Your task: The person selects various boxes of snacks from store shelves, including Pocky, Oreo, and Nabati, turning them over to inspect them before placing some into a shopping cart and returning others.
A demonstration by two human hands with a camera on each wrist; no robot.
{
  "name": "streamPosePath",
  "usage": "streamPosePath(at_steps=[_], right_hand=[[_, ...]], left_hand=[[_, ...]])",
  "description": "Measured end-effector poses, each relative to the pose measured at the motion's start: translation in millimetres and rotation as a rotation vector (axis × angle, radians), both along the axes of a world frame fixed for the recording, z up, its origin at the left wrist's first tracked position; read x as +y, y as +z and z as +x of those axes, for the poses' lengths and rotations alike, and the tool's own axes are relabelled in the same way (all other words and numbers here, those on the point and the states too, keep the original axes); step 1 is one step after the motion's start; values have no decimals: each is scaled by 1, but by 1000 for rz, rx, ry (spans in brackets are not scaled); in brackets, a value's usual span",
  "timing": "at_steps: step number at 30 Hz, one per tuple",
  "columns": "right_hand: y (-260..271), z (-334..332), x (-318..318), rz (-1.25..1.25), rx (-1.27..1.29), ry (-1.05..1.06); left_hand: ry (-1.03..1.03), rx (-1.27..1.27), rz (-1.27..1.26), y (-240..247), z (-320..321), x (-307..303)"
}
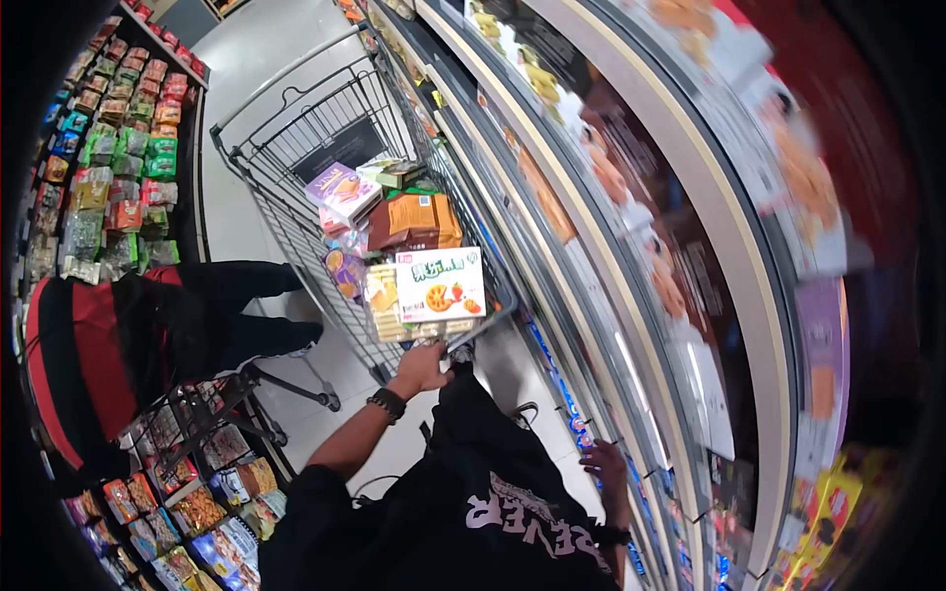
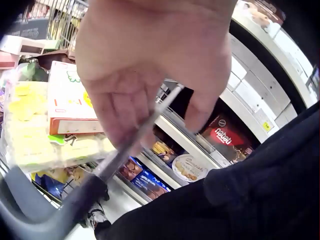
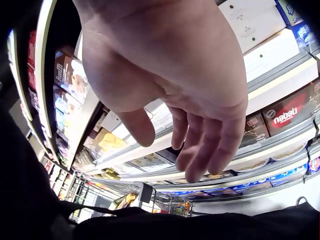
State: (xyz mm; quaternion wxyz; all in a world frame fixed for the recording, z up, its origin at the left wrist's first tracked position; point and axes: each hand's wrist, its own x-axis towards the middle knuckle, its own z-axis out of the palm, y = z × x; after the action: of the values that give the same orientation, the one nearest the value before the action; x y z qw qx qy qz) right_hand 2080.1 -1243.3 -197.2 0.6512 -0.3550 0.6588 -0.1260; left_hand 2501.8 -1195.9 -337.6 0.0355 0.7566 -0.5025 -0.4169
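Note:
My left hand (image 1: 422, 369) grips the handle (image 2: 120, 160) of a wire shopping cart (image 1: 219, 133), its fingers curled round the bar in the left wrist view. Inside the cart, close to that hand, a white box with fruit pictures (image 1: 441, 295) lies on a pale yellow pack (image 1: 386, 328). Farther in are a brown and orange package (image 1: 424, 219) and a purple and white box (image 1: 342, 190). My right hand (image 3: 170, 85) hangs loose beside the right-hand shelves, holding nothing, with fingers slightly bent.
Long shelves (image 1: 631, 325) of boxed goods run close along the right, with a red and brown Nabati box (image 3: 285, 116) among them. On the left, a person in red and black (image 1: 94, 345) stands near racks of bagged snacks (image 1: 128, 148). Pale floor (image 1: 251, 34) shows beyond the cart.

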Motion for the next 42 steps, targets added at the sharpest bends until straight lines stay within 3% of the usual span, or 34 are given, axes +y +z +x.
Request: streamPosePath(at_steps=[2,4,6,8,9,10,12,13,14,17,19,21,26,28,30,32,33,34,36,38,39,40,41,42], right_hand=[[-2,26,-4,-25,-51,70],[1,48,-4,-11,32,92],[2,61,0,26,121,85],[8,75,5,40,206,61],[7,77,8,31,214,85],[3,79,12,22,223,109],[-1,79,18,-10,327,234],[-2,77,23,-3,384,252],[-2,76,25,3,443,266],[8,77,32,13,506,213],[8,75,41,-16,542,221],[12,81,41,-16,562,255],[12,95,24,-90,486,377],[7,96,13,-121,446,384],[4,98,2,-145,420,452],[8,115,-22,-176,418,542],[8,122,-34,-249,391,598],[8,130,-46,-325,364,650],[23,155,-74,-430,266,693],[23,173,-99,-710,136,774],[26,185,-113,-703,66,799],[28,197,-122,-879,31,801],[44,212,-133,-761,-41,743],[68,232,-140,-798,-52,678]], left_hand=[[-188,266,94,-4,39,-15],[-166,675,175,-13,82,-36],[23,931,-50,-58,141,-72],[303,686,-566,-105,199,-132],[838,625,-164,-95,223,-163],[1034,833,-277,-81,239,-186],[1035,538,-243,-98,273,-228],[1127,637,-132,-117,280,-236],[1210,737,-18,-104,279,-249],[1246,697,18,-141,288,-262],[1284,670,-66,-157,287,-266],[1232,460,-187,-179,280,-259],[1196,368,-593,-174,275,-231],[1242,560,-686,-133,267,-212],[1073,590,-689,-98,269,-184],[739,132,-840,-15,257,-166],[581,37,-850,-5,266,-153],[580,24,-863,27,263,-147],[736,483,-927,120,249,-145],[765,589,-1032,166,242,-143],[714,654,-1057,193,235,-145],[661,719,-1076,215,225,-146],[569,716,-1028,225,215,-147],[470,712,-989,235,206,-151]])
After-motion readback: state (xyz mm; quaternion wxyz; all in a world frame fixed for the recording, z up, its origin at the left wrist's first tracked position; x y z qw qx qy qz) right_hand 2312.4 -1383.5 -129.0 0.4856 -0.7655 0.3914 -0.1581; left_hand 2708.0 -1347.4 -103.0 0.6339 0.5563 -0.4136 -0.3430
